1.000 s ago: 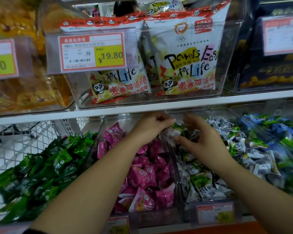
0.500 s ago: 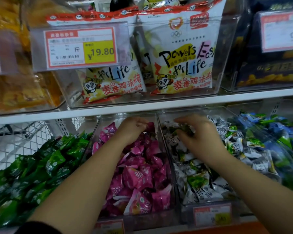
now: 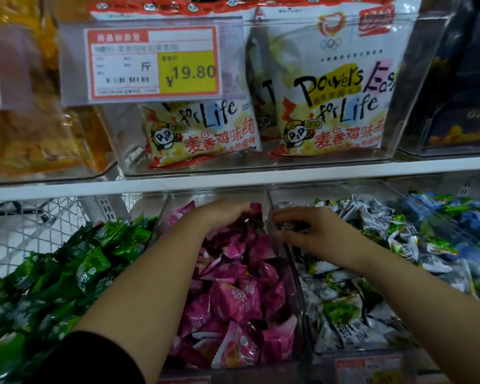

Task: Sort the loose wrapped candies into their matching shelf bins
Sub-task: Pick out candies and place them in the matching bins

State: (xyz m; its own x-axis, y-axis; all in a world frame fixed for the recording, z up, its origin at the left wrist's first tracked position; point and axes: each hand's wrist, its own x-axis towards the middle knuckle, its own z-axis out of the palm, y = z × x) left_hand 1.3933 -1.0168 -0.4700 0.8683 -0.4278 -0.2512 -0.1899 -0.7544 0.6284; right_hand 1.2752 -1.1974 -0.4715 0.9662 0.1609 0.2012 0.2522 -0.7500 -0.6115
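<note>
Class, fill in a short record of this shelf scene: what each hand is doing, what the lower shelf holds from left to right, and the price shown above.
Left hand: fingers curled down into the pink candies; grip hidden
Right hand: pinches a wrapped candy over the white-and-green candies
Lower shelf, left to right: green candies, pink, white-and-green, blue candies
Price tag: 19.80

It was a shop: a price tag (image 3: pixel 153 63) and snack bags (image 3: pixel 330 87) above the shelf board (image 3: pixel 233 180), candy bins (image 3: pixel 302 309) below it.
</note>
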